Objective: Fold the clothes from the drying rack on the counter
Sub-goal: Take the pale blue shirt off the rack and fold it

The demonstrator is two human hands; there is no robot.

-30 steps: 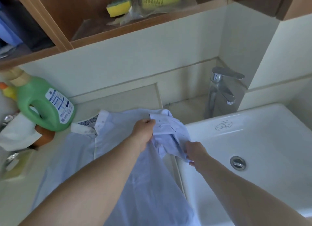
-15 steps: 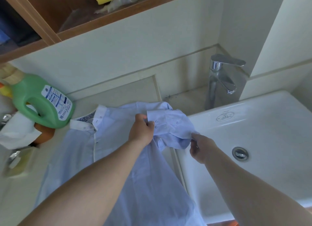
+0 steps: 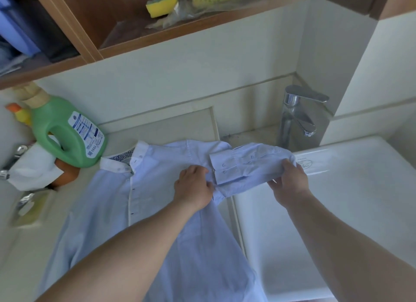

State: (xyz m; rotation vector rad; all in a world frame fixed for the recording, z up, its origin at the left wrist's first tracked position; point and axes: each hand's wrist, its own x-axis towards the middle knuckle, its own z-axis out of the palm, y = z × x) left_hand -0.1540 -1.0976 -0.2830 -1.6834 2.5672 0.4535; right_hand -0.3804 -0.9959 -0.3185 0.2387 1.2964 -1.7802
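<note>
Left grip (image 3: 194,184), right grip (image 3: 288,184) — both pinch the sleeve (image 3: 247,166).

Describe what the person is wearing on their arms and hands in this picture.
Nothing is worn. The left arm and right arm are bare as far as the frame's edge, with no sleeves or cuffs showing. The left grip and right grip have no gloves, and no watch, bracelet or ring is visible.

shirt (image 3: 157,223) lies on counter (image 3: 20,263) | left hand (image 3: 193,185) on its shoulder, grip unclear | right hand (image 3: 289,185) pinches sleeve (image 3: 247,166) above sink (image 3: 364,164)
</note>
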